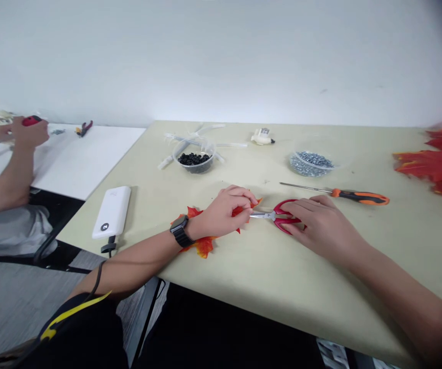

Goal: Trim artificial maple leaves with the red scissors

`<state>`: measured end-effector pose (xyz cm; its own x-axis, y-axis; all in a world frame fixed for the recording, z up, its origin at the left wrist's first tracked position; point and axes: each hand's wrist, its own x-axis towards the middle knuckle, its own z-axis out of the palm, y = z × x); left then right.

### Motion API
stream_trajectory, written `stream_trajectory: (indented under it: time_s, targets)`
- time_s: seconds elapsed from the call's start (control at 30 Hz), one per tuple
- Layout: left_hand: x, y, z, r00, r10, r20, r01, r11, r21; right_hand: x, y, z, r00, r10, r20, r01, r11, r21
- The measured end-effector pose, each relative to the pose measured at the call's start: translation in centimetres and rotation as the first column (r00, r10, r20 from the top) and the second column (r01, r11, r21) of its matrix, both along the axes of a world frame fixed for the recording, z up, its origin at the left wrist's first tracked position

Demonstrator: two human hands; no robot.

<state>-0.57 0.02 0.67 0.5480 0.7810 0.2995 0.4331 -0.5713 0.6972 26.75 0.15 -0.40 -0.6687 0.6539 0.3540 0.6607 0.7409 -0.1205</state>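
The red scissors [285, 209] and artificial maple leaf [201, 246] bridged the space between the left hand [221, 215] and right hand [322, 225]. Only a narrow strip of table [267, 271] separated the right hand from the orange-handled screwdriver [359, 197]. A wider passage ran back toward the bowl of black beads [193, 163] and dish of screws [311, 165].

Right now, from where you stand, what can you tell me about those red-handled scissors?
The scissors have glossy red loop handles that look like plastic and short steel-coloured blades, which appear nearly closed. They lie low over the pale table top, with the blades pointing left. The right hand rests over the handles, while the blade tips end at an orange-red artificial leaf, close to the left hand.
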Motion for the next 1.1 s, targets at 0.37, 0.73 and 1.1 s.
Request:
stream_trajectory:
  time_s: [0.37,0.73,1.1]
  targets:
    - [0.00,-0.05,0.09,1.000,0.001,-0.004,-0.001,1.000,0.005,-0.05,-0.05,0.18,1.000,0.009,-0.016,-0.009,1.000,-0.005]
    - [-0.39,0.30,-0.40,1.000,-0.031,-0.001,0.031,0.999,-0.013,0.09,0.05,0.12,1.000,-0.003,-0.014,0.003,1.000,0.005]
    - [-0.61,0.19,-0.81,0.980,-0.068,0.187,0.072,0.997,-0.016,0.36,0.28,-0.06,0.999,-0.036,-0.030,0.035,0.999,-0.031]
